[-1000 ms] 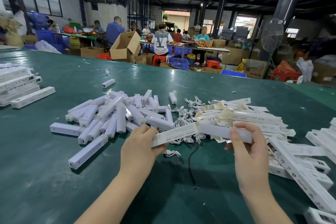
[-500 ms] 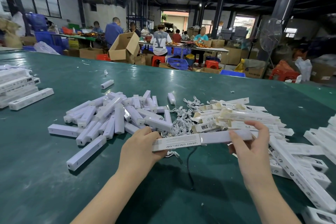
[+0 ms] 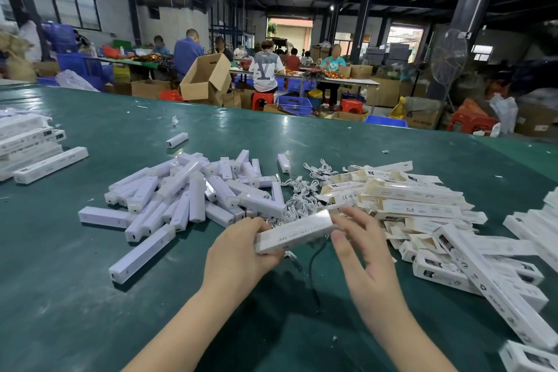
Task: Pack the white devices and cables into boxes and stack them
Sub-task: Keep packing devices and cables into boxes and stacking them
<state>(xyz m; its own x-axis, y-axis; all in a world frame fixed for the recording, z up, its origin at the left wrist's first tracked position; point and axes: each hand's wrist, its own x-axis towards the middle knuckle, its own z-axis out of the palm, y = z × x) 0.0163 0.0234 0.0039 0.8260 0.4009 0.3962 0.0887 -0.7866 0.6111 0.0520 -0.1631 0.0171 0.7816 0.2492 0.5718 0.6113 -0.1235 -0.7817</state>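
Hands — two: left hand (image 3: 238, 248) grips one box (image 3: 294, 231); right hand (image 3: 363, 251) fingers spread.

Green table (image 3: 90, 296) — cardboard box (image 3: 208, 80)

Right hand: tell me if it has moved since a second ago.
Yes. The right hand has let go of the box and drawn back toward the camera, away from the flat-carton pile.

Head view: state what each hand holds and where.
The left hand grips the white box by its left end. The right hand is open beside it, holding nothing.
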